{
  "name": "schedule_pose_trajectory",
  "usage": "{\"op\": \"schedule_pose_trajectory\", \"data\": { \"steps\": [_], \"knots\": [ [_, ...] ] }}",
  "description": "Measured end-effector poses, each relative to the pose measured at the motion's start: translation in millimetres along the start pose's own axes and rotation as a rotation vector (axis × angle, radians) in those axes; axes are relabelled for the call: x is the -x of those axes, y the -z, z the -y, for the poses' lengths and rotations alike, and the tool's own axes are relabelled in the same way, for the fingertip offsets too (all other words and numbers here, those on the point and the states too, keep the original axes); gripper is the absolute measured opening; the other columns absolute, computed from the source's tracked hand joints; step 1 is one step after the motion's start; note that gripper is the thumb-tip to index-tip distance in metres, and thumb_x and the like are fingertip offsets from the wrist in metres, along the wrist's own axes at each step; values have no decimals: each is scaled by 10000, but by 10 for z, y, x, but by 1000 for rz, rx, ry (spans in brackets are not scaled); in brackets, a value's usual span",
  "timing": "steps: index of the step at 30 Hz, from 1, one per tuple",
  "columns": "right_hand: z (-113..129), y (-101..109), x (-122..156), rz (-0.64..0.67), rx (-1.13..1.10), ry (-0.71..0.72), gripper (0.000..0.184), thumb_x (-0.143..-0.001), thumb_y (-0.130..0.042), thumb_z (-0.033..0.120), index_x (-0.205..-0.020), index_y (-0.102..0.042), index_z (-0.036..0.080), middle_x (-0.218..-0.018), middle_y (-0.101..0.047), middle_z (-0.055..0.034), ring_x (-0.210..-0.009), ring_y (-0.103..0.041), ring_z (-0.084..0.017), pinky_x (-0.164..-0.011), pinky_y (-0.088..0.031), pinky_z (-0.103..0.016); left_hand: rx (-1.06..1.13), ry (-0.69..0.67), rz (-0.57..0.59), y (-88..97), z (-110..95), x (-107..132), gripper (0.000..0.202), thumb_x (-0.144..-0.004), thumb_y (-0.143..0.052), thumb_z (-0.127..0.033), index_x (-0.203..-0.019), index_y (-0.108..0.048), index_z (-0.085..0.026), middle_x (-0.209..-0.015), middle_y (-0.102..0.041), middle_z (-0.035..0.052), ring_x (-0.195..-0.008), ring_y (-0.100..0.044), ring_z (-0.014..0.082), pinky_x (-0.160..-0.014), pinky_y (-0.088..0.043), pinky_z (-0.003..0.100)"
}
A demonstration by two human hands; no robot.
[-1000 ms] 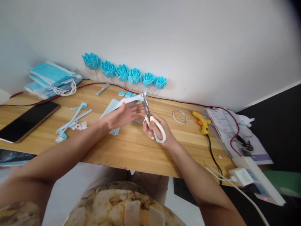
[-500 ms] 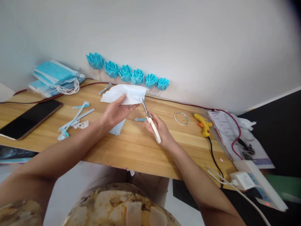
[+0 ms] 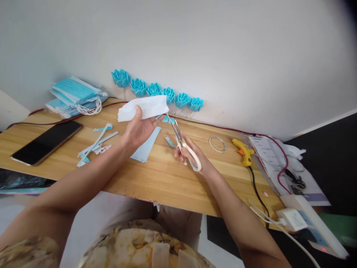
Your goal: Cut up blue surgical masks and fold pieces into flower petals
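My left hand (image 3: 138, 130) pinches a white piece of mask fabric (image 3: 152, 106) between thumb and fingers, above the table. Scissors (image 3: 188, 152) with pale handles are in my right hand (image 3: 192, 147), their blades slightly apart at the fabric's lower right corner. Below the hands, a light blue fabric piece (image 3: 146, 145) lies flat on the wood. A small blue strip (image 3: 169, 142) rests just left of the scissors, and a cut blue scrap (image 3: 167, 119) shows behind the left fingertips. Several thin blue and white strips (image 3: 97, 139) lie loosely left of my left wrist.
Several blue fabric flowers (image 3: 154, 90) line the wall. A stack of masks (image 3: 76, 93) and a phone (image 3: 47, 141) are left. A wire coil (image 3: 218, 144), yellow glue gun (image 3: 243, 152), papers (image 3: 267, 149) and power strip (image 3: 315, 227) are right; a red cable (image 3: 284, 158) runs along the back.
The right part of the fabric has been cut away, and a blue scrap now lies behind my left fingers. The scissors have moved down and right, off the fabric's middle. The view has shifted slightly.
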State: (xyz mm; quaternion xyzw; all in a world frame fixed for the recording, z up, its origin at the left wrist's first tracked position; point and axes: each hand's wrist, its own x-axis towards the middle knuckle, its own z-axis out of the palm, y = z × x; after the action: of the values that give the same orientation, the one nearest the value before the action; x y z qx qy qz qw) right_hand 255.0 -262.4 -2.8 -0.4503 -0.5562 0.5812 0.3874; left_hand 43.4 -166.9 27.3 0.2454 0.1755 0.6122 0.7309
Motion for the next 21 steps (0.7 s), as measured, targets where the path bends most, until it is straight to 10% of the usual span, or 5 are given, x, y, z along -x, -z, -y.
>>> {"op": "schedule_pose_trajectory", "data": {
  "steps": [9, 21],
  "knots": [
    [-38, 101, 22, 262, -113, 153, 830, -805, -755, 711, -1433, -576, 199, -849, -667, -32, -614, -493, -111, -551, -399, -270, -29, 10, -52, 93, -42, -102, 651, -1089, -253, -605, -1440, -572, -158, -1388, -705, 140, -1355, -638, 258, -1076, -588, 375],
    [-67, 200, -150, -214, -375, 196, 739, -631, -929, 565, -1227, -619, 257, -861, -679, -8, -711, -618, -162, -608, -505, -304, -299, 92, 119, 111, 168, 77, 710, -1032, -325, -714, -1299, -657, -147, -1074, -802, 150, -919, -787, 259, -600, -610, 293]
  ]
}}
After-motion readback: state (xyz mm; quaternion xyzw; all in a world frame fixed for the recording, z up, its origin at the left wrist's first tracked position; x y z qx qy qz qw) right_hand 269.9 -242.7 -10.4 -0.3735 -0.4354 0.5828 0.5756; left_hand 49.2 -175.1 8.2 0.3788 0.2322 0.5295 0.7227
